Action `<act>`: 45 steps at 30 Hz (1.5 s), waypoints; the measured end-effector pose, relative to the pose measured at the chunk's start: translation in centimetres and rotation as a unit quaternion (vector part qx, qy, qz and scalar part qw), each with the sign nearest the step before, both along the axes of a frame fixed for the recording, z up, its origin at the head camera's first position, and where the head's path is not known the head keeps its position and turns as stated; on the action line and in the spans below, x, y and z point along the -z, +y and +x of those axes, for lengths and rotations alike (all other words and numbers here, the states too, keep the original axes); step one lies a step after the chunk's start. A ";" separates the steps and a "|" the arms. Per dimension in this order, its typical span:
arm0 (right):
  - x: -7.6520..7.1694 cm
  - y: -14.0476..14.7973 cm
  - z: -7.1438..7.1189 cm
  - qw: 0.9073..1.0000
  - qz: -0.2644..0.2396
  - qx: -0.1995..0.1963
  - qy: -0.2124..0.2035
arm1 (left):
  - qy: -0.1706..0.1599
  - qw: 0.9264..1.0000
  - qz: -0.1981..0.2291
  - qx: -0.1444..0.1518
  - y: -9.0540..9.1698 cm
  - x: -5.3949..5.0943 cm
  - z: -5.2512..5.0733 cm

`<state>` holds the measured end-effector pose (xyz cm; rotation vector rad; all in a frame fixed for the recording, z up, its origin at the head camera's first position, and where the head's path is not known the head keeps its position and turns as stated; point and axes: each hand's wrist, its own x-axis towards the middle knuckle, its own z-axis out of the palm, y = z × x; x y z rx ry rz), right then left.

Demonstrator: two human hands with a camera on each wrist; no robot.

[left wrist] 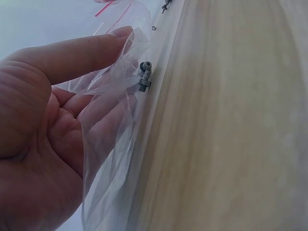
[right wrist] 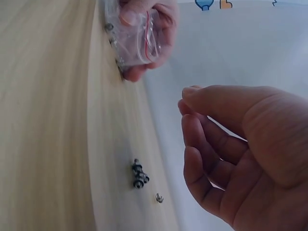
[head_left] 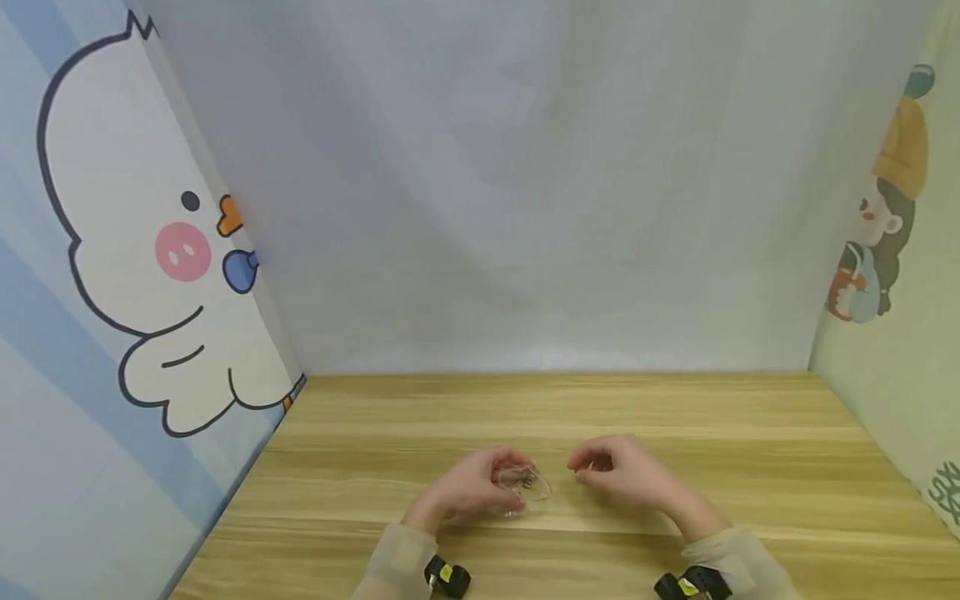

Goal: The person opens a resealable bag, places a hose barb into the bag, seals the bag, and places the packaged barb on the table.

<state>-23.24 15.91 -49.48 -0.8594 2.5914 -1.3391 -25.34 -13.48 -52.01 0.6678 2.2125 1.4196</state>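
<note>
My left hand (head_left: 480,483) grips a small clear zip bag (left wrist: 110,130) with a red seal strip, the thumb over it and the fingers curled behind. A dark metal fitting (left wrist: 145,76) shows at the bag's edge in the left wrist view; whether it lies inside is unclear. Apart from the bag, my right hand (head_left: 622,471) is just above the table, its fingers loosely bent and the thumb tip close to the index finger. Nothing is seen between them. Near it in the right wrist view lie dark metal fittings (right wrist: 138,175) and a smaller shiny piece (right wrist: 159,198).
The wood-grain table (head_left: 420,408) stretches out under both hands. A pale grey sheet (head_left: 525,208) stands at the back. Printed panels close the sides, a cartoon bird (head_left: 135,250) on the left and a cartoon figure (head_left: 892,208) on the right.
</note>
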 end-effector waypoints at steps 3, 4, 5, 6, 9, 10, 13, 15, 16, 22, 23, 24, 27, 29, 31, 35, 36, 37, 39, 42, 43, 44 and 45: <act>0.0 0.7 -0.2 1.000 -0.001 0.009 -0.014 | -0.006 1.000 0.009 0.000 0.1 0.0 0.0; 0.0 0.9 -0.2 1.000 -0.002 0.012 -0.018 | -0.009 1.000 0.012 0.000 0.1 -0.1 0.0; -0.1 1.1 -0.2 1.000 -0.003 0.015 -0.021 | -0.010 1.000 0.015 0.000 0.1 -0.1 0.1; -0.1 1.3 -0.3 1.000 -0.003 0.018 -0.023 | -0.011 1.000 0.016 -0.001 0.1 -0.1 0.1; -0.1 1.7 -0.4 1.000 -0.002 0.024 -0.019 | -0.007 1.000 0.014 0.000 0.1 -0.1 0.1; -0.1 1.8 -0.5 1.000 -0.001 0.026 -0.016 | -0.007 1.000 0.014 0.000 0.1 -0.2 0.1; -0.2 2.1 -0.7 1.000 -0.001 0.025 -0.015 | -0.004 1.000 0.008 0.002 0.0 -0.1 0.1; -0.2 2.3 -0.7 1.000 -0.001 0.027 -0.016 | 0.000 1.000 0.001 0.001 0.0 -0.1 0.1; -0.1 2.4 -0.8 0.999 0.000 0.030 -0.015 | 0.001 1.000 -0.001 0.001 0.0 -0.2 0.1; 0.0 3.2 -0.9 0.998 0.016 0.056 -0.015 | -0.002 1.000 -0.005 0.001 -0.1 -0.1 0.1; 0.0 3.4 -0.9 0.998 0.019 0.062 -0.018 | -0.003 1.000 -0.004 0.001 -0.1 -0.1 0.1; 0.0 3.5 -0.9 0.997 0.023 0.067 -0.019 | -0.005 1.000 0.000 0.000 -0.1 -0.1 0.1; 0.1 4.0 -1.0 0.996 0.030 0.079 -0.023 | -0.006 1.000 0.006 0.003 0.0 0.0 0.0; 0.3 4.3 -1.2 0.995 0.033 0.088 -0.020 | -0.006 1.000 0.009 0.006 0.0 0.0 0.0; 0.5 4.6 -1.3 0.995 0.032 0.094 -0.015 | -0.003 1.000 0.010 0.009 0.0 0.0 -0.1; 0.8 4.9 -1.4 0.993 0.036 0.109 -0.014 | -0.003 1.000 0.010 0.009 0.1 0.0 0.0; 0.8 4.9 -1.5 0.993 0.036 0.111 -0.014 | -0.002 1.000 0.008 0.008 0.1 0.0 0.0; 0.9 5.0 -1.5 0.993 0.037 0.114 -0.016 | -0.002 1.000 0.005 0.007 0.1 0.0 0.0; 1.1 5.0 -1.5 0.992 0.034 0.119 -0.021 | -0.003 1.000 0.003 0.006 0.1 0.0 0.1; 1.3 5.0 -1.7 0.991 0.028 0.127 -0.031 | -0.002 1.000 0.001 0.008 0.1 0.1 0.0; 1.3 5.0 -1.8 0.991 0.027 0.129 -0.034 | -0.002 1.000 0.001 0.008 0.0 0.1 0.0; 1.4 5.0 -1.9 0.991 0.025 0.129 -0.035 | -0.002 1.000 0.002 0.007 0.0 0.1 -0.1; 1.4 5.0 -2.0 0.991 0.024 0.130 -0.035 | -0.001 1.000 0.002 0.007 0.0 0.1 -0.1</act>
